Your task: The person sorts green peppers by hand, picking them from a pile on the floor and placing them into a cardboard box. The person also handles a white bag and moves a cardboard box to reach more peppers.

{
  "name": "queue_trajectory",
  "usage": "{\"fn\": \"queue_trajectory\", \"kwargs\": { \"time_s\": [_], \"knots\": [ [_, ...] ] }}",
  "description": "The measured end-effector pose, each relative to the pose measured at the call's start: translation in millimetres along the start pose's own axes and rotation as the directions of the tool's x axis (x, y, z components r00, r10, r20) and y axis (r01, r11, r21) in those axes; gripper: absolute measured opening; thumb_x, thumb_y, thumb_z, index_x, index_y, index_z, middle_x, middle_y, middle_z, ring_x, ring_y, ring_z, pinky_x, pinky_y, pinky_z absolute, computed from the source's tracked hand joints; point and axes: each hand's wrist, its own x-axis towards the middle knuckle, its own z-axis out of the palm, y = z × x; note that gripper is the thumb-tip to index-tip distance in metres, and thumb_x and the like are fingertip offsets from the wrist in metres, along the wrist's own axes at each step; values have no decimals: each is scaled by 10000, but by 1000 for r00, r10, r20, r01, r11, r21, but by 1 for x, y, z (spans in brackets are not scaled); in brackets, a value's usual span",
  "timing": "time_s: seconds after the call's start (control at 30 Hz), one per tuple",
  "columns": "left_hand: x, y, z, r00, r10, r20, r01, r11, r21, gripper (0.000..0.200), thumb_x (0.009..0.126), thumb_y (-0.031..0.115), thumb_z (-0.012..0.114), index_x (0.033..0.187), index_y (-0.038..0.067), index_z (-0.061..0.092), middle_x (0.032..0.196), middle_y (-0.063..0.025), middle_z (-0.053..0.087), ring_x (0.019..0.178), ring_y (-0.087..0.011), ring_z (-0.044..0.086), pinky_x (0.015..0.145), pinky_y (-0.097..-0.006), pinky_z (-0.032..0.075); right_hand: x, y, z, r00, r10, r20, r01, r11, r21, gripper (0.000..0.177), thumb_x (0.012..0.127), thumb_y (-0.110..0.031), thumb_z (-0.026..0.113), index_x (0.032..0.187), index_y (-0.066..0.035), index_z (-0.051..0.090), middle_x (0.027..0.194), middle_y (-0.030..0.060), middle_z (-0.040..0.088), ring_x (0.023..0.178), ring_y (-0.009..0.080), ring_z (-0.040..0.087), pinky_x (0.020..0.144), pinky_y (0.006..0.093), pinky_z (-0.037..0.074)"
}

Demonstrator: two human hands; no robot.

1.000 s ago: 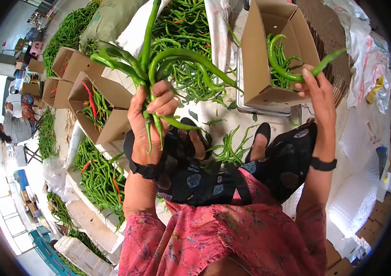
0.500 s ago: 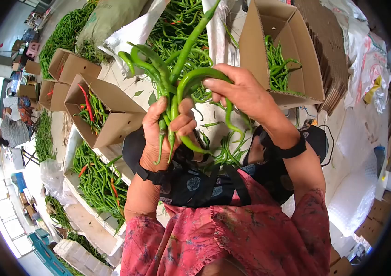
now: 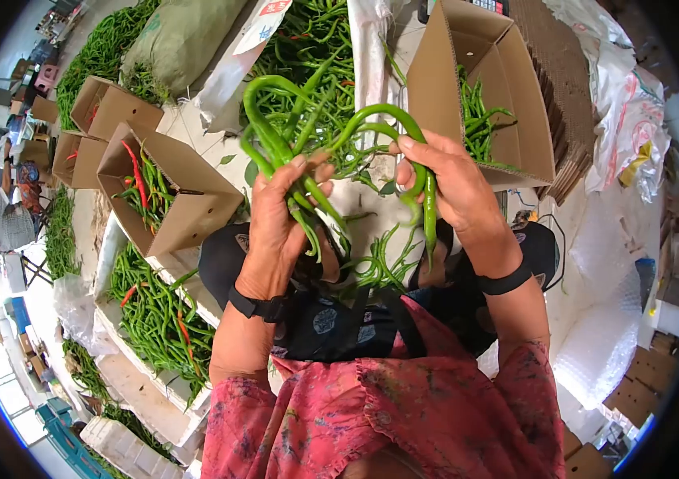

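A small bunch of long green chili peppers (image 3: 269, 136) is in my left hand (image 3: 274, 211), whose fingers are closed round them with stems hanging below. My right hand (image 3: 459, 184) pinches a few curved green chili peppers (image 3: 430, 209), one hanging straight down and another arching toward the left bunch. Beyond my hands, a heap of green peppers (image 3: 307, 56) lies in an opened white sack (image 3: 371, 60). Several loose peppers (image 3: 387, 263) lie below, between my feet.
An open cardboard box (image 3: 435, 96) at upper right holds green peppers. At left, another box (image 3: 203, 215) holds red and green ones. A white foam crate (image 3: 207, 307) of peppers stands lower left. One person (image 3: 16, 223) is at far left.
My right hand has moved right and slightly down, drawing its peppers away from the left bunch. My left hand stays nearly in place, its bunch now looser.
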Motion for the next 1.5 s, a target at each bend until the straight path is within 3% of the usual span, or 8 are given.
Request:
{"fn": "queue_trajectory", "kwargs": {
  "time_s": [0.07, 0.2, 0.53, 1.3, 1.33, 1.4, 1.47, 1.5],
  "knots": [
    [-2, 1, 3, 998, 29, -51, -26, 998, 55, 258, 917, 94, 583, 1109, -57, 502, 1022, -203, 645, 821, -232, 660, 698, -331, 597, -3, 0, -2, 995, 87, -50, -68, 952, 297, 280, 961, -268, 556, 1084, -19, 590, 734, 50, 607, 578, 77, 521, 500, 196, 398],
    [-1, 0, -7, 1000, 21, 11, -20, 998, -62, 235, 927, 110, 583, 1088, -38, 498, 956, -139, 628, 804, -200, 620, 689, -327, 579, -2, 11, -23, 994, 105, 15, -103, 920, 379, 282, 954, -276, 568, 1092, -31, 580, 849, 67, 649, 730, 137, 601, 621, 247, 429],
    [-8, 0, 6, 978, -66, 196, 108, 972, -211, 254, 991, 238, 520, 1128, 28, 480, 903, -94, 529, 745, -154, 501, 667, -306, 478, -19, -9, -42, 987, -19, -162, 64, 959, 276, 305, 971, -265, 539, 1191, -53, 543, 936, 77, 644, 782, 127, 585, 706, 280, 444],
    [-15, -2, 6, 974, -81, 210, 118, 978, -173, 256, 994, 266, 508, 1132, 52, 511, 880, -82, 531, 716, -149, 485, 639, -297, 438, 14, -51, -123, 870, -251, -424, 337, 931, 141, 374, 945, -84, 561, 1299, -14, 461, 1130, 150, 617, 985, 219, 625, 829, 358, 537],
    [-10, -4, 8, 979, -113, 172, 143, 974, -174, 264, 990, 264, 514, 1130, 40, 510, 889, -85, 533, 719, -151, 487, 641, -298, 443, 29, -56, -141, 836, -304, -458, 355, 935, 27, 453, 939, -140, 589, 1343, -7, 433, 1169, 154, 603, 1030, 218, 607, 853, 347, 517],
    [-8, -6, 4, 983, -106, 152, 134, 972, -193, 279, 976, 225, 546, 1186, 48, 500, 888, -125, 577, 704, -197, 563, 625, -330, 493, 43, -58, -151, 760, -212, -614, 98, 972, -214, 523, 940, -207, 588, 1381, -1, 398, 1236, 163, 573, 1095, 200, 574, 870, 333, 492],
    [-6, -6, 3, 974, -121, 189, 166, 956, -243, 286, 975, 212, 546, 1199, 42, 494, 890, -127, 581, 699, -201, 569, 623, -330, 494, 44, -47, -149, 663, -498, -560, 158, 824, -545, 524, 943, -253, 572, 1374, 4, 417, 1291, 137, 539, 1135, 161, 536, 870, 310, 473],
    [-7, -5, 3, 971, -103, 216, 158, 954, -256, 282, 977, 206, 541, 1197, 35, 490, 895, -131, 584, 700, -204, 568, 622, -330, 494, 26, -57, -123, 739, -530, -415, 234, 780, -580, 420, 954, -246, 546, 1290, 3, 518, 1225, 96, 583, 1059, 134, 569, 854, 290, 476]
  ]
}}
